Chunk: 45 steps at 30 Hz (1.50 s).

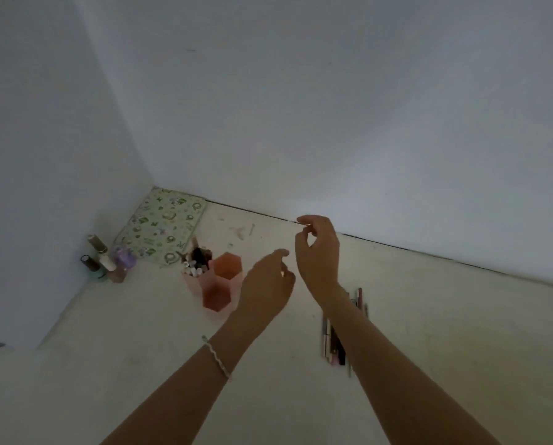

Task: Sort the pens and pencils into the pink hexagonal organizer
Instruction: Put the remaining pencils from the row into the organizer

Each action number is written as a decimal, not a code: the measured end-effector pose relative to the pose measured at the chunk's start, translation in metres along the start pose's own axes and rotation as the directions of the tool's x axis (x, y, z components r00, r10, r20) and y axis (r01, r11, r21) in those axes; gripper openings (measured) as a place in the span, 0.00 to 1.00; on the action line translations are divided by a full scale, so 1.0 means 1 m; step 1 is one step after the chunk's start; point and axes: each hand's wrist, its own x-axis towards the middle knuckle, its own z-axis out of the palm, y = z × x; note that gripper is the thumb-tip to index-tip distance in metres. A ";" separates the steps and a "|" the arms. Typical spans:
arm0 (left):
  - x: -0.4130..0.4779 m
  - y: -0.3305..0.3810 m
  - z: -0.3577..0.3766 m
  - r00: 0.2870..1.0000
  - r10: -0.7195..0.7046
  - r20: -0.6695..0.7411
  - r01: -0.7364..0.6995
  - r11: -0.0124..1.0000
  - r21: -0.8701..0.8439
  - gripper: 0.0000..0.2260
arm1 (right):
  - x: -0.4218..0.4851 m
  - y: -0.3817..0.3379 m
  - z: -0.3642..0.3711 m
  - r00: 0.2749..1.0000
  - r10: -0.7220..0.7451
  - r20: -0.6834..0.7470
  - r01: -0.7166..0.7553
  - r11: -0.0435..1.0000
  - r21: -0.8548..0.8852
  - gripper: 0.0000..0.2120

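The pink hexagonal organizer [219, 284] stood on the table [429, 316] toward the wall corner, its rear-left cell already packed with upright pens, the two nearer cells looking empty, probably kept free for sorting. The loose pens and pencils [336, 345] lay bunched to the organizer's right, partly under the right forearm. The right hand [318, 252] hovered beyond them, its grip pinched thumb to forefinger; whether on something thin I cannot tell. The left hand [267, 284] hung just right of the organizer, fingers loosely apart, holding nothing, seemingly ready to help.
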 end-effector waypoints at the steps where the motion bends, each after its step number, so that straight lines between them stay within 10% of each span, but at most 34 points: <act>1: 0.000 0.004 0.023 0.988 -0.073 0.137 0.071 0.997 0.024 0.16 | 0.004 0.009 -0.013 0.999 0.036 -0.021 -0.036 0.999 0.006 0.13; 5: -0.007 0.012 0.086 0.904 -0.277 0.325 0.247 0.960 0.131 0.14 | 0.006 0.039 -0.051 0.989 0.148 -0.028 -0.148 0.989 0.004 0.13; 17: -0.004 0.029 0.137 0.880 -0.383 0.281 0.285 0.899 0.333 0.07 | 0.002 0.100 -0.103 0.955 0.292 -0.052 -0.292 0.956 0.023 0.13; 27: 0.013 0.009 0.110 0.855 -0.430 0.289 0.478 0.870 -0.121 0.13 | 0.006 0.115 -0.077 0.906 0.393 0.158 -0.371 0.916 -0.150 0.06; 31: 0.021 0.006 0.068 0.935 -0.337 0.112 0.355 0.899 -0.257 0.02 | 0.005 0.123 -0.053 0.839 0.467 0.278 -0.266 0.799 -0.540 0.11; 36: 0.026 0.012 0.031 0.982 -0.185 -0.039 0.156 0.909 -0.388 0.17 | -0.002 0.131 -0.032 0.809 0.468 0.354 -0.023 0.628 -0.778 0.14; 40: 0.026 0.014 0.010 0.992 -0.047 -0.116 0.010 0.954 -0.300 0.34 | -0.004 0.129 -0.023 0.795 0.473 0.381 -0.025 0.652 -0.758 0.13; 45: 0.032 0.004 -0.040 0.929 -0.017 -0.369 -0.109 0.942 -0.317 0.24 | 0.025 0.100 -0.021 0.797 0.549 0.252 -0.478 0.828 -0.293 0.08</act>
